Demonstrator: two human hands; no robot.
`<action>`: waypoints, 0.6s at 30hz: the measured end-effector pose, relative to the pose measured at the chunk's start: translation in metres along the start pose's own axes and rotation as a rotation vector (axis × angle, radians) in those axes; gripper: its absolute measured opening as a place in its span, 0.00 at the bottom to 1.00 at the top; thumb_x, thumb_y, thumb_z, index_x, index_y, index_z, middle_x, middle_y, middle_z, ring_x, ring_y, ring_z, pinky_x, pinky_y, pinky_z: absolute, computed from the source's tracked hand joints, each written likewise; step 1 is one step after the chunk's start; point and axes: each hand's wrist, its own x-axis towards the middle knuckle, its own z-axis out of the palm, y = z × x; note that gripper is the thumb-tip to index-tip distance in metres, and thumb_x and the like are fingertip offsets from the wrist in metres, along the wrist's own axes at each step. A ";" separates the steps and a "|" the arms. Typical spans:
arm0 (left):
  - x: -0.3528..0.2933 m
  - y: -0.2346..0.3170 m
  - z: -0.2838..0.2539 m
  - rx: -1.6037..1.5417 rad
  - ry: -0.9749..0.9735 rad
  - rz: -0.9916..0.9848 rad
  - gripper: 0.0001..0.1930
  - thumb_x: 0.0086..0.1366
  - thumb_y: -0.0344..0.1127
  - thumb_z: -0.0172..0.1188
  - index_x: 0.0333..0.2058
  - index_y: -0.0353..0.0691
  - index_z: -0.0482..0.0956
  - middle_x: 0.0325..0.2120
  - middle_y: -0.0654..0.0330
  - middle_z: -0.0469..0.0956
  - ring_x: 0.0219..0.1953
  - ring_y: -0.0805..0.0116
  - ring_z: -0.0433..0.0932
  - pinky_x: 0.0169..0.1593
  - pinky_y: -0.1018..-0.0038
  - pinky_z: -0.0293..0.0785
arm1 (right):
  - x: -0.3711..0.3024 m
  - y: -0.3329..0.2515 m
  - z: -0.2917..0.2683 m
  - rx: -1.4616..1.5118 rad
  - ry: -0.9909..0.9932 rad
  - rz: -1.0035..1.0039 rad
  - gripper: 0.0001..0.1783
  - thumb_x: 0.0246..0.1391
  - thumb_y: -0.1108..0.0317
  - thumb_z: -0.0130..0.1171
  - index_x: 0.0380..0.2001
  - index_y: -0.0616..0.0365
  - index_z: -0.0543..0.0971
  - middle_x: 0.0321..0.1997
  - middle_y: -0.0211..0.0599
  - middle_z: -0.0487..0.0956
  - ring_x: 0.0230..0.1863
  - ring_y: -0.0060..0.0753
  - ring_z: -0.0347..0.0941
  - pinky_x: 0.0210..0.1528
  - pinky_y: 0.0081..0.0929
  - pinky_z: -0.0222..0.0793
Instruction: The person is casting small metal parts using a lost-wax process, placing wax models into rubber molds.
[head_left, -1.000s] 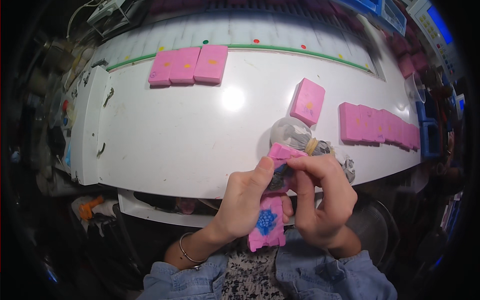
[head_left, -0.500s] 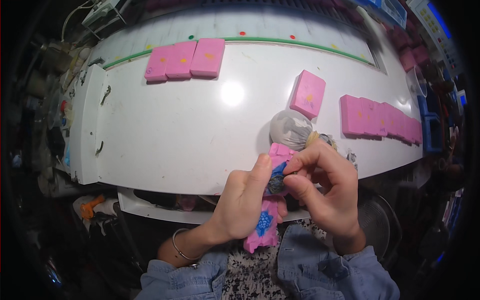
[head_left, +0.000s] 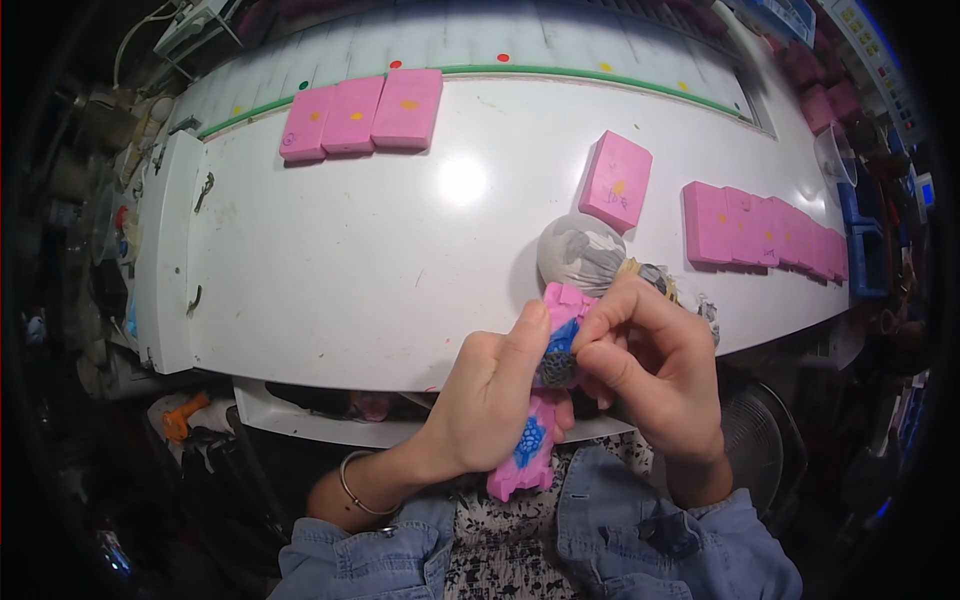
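Observation:
My left hand (head_left: 487, 400) is wrapped round an opened pink rubber mold (head_left: 508, 482), thumb on top. The lower flap carries a blue inset with a net-like, shell-shaped pattern (head_left: 528, 441). On the upper part lies a dark, scale-patterned piece (head_left: 557, 369) beside a second blue area (head_left: 561, 336). My right hand (head_left: 650, 370) is closed in a pinch, thumb and forefinger meeting at the edge of this dark piece. What sits between those fingertips is too small to tell. Just beyond the mold rests a tied, grey-and-white cloth bag (head_left: 575, 252).
A single pink block (head_left: 616, 182) lies behind the bag on the white table (head_left: 330, 250). Several pink blocks (head_left: 709, 225) stand in an overlapping row at the right. Three more pink blocks (head_left: 407, 110) lean together at the back left, by a green strip (head_left: 540, 72).
My right fingertips have shifted slightly left over the mold, still pinched, and more of the dark piece shows. My left hand keeps its hold. The whole view has moved a little.

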 end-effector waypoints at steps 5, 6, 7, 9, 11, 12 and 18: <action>-0.001 0.001 -0.001 0.040 0.027 -0.047 0.31 0.70 0.47 0.29 0.26 0.28 0.75 0.15 0.58 0.73 0.17 0.74 0.72 0.24 0.78 0.70 | 0.005 -0.001 -0.002 0.023 -0.031 0.025 0.03 0.50 0.76 0.57 0.28 0.62 0.74 0.26 0.24 0.68 0.23 0.09 0.59 0.24 0.10 0.56; -0.002 0.003 -0.001 0.062 0.036 -0.055 0.30 0.70 0.46 0.30 0.26 0.28 0.75 0.15 0.58 0.73 0.17 0.74 0.72 0.24 0.78 0.69 | 0.006 -0.001 -0.003 0.071 -0.054 0.043 0.03 0.50 0.75 0.57 0.28 0.62 0.74 0.25 0.24 0.68 0.21 0.08 0.60 0.23 0.09 0.56; -0.002 0.003 0.000 0.062 0.037 -0.058 0.30 0.70 0.46 0.30 0.26 0.28 0.75 0.15 0.58 0.73 0.17 0.74 0.72 0.24 0.78 0.69 | 0.007 -0.002 -0.004 0.120 -0.076 0.061 0.03 0.51 0.75 0.57 0.28 0.62 0.74 0.23 0.23 0.68 0.20 0.08 0.61 0.22 0.08 0.56; -0.003 0.005 0.003 0.044 0.015 -0.013 0.29 0.70 0.45 0.31 0.27 0.28 0.75 0.16 0.59 0.74 0.17 0.75 0.72 0.23 0.78 0.69 | 0.006 -0.003 -0.005 0.151 -0.079 0.056 0.03 0.51 0.75 0.57 0.28 0.62 0.73 0.22 0.23 0.68 0.18 0.08 0.62 0.20 0.08 0.56; -0.005 0.004 0.002 0.072 0.007 -0.016 0.28 0.70 0.45 0.31 0.27 0.28 0.75 0.17 0.59 0.74 0.17 0.75 0.72 0.23 0.79 0.69 | 0.005 -0.002 -0.005 0.182 -0.083 0.051 0.04 0.52 0.74 0.57 0.28 0.62 0.73 0.21 0.23 0.68 0.17 0.08 0.62 0.19 0.07 0.56; -0.005 0.004 0.001 0.101 0.001 -0.020 0.28 0.70 0.44 0.31 0.27 0.28 0.75 0.17 0.59 0.75 0.17 0.76 0.72 0.23 0.79 0.69 | 0.005 -0.002 -0.005 0.217 -0.102 0.060 0.04 0.52 0.74 0.57 0.28 0.62 0.73 0.21 0.23 0.68 0.17 0.08 0.62 0.19 0.07 0.56; -0.006 0.006 -0.001 0.139 -0.067 -0.023 0.30 0.69 0.46 0.25 0.33 0.26 0.73 0.22 0.53 0.76 0.20 0.72 0.73 0.27 0.78 0.72 | 0.005 -0.001 -0.005 0.205 -0.151 0.053 0.04 0.52 0.74 0.57 0.28 0.63 0.73 0.21 0.23 0.69 0.18 0.07 0.62 0.19 0.07 0.55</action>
